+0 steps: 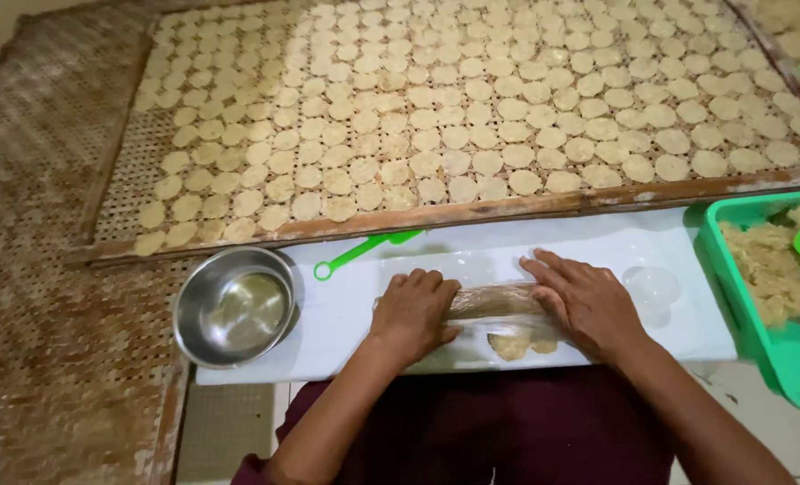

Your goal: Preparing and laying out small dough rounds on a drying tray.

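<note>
Both hands lie palm-down on a rolling pin (497, 301) that rests across a white board (597, 247) in front of the person's lap. The left hand (413, 313) covers the pin's left end, fingers spread flat and loosely curled over it. The right hand (587, 304) presses on its right end, fingers stretched out and pointing left. Neither hand is clamped around it; both rest open on top.

The pin is a short, brownish cylinder, seen through a glossy clear plastic sheet (472, 265) that is spread over the board. Only its middle shows between the hands. Just below it, on the near side, lie pale yellowish flattened dough pieces (510, 344), thin and uneven at the edges.

To the left, a steel bowl (235, 307) holding a little clear liquid sits at the board's corner. A green plastic tool (364, 249) lies along the board's far edge. On the right, a green tub (732, 269) holds coarse beige dough. Beyond the board, a woven bamboo tray (131, 162) is covered with rows of small round dough discs (454, 117).
</note>
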